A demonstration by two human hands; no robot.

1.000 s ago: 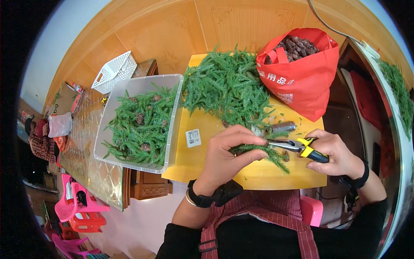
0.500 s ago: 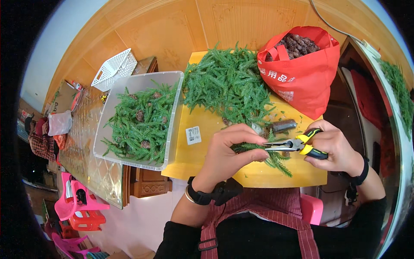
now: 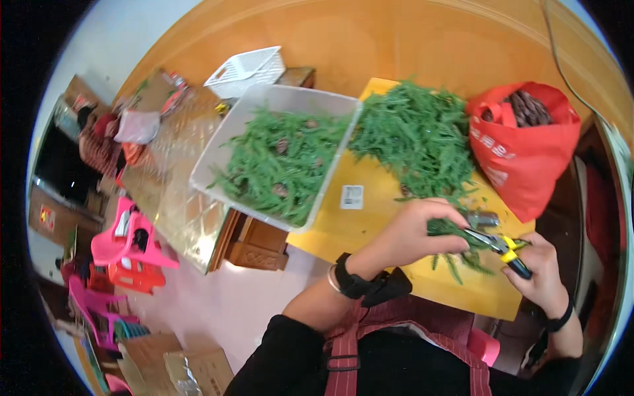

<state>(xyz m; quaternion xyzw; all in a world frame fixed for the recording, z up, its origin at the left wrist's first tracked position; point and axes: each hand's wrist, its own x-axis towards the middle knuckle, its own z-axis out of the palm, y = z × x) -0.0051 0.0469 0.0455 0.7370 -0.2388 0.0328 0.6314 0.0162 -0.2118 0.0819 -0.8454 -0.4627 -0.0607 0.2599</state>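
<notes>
My right hand [image 3: 540,269] grips the yellow-and-black handles of a pair of pliers [image 3: 505,246]. The jaws point left, to a green artificial pine sprig [image 3: 456,264] pinched between the thumb and fingers of my left hand [image 3: 426,231]. The jaws lie along the sprig by my fingertips; whether they bite on it I cannot tell. Just behind sits a dark cylindrical piece [image 3: 483,218] on the yellow board [image 3: 370,247]. Further back on the board is a heap of loose pine sprigs [image 3: 416,132].
Left of the board, a translucent bin [image 3: 221,142] holds green sprigs with pine cones. A red bag [image 3: 528,158] of pine cones stands at the back right. A white label [image 3: 352,197] lies on the board. Behind the bin is a white basket [image 3: 247,71]; pink chairs [image 3: 132,241] stand far left.
The whole view has swung left, so the board and bag appear farther right. The pliers now tilt down to the right, with their handles closer together. Both hands keep their holds.
</notes>
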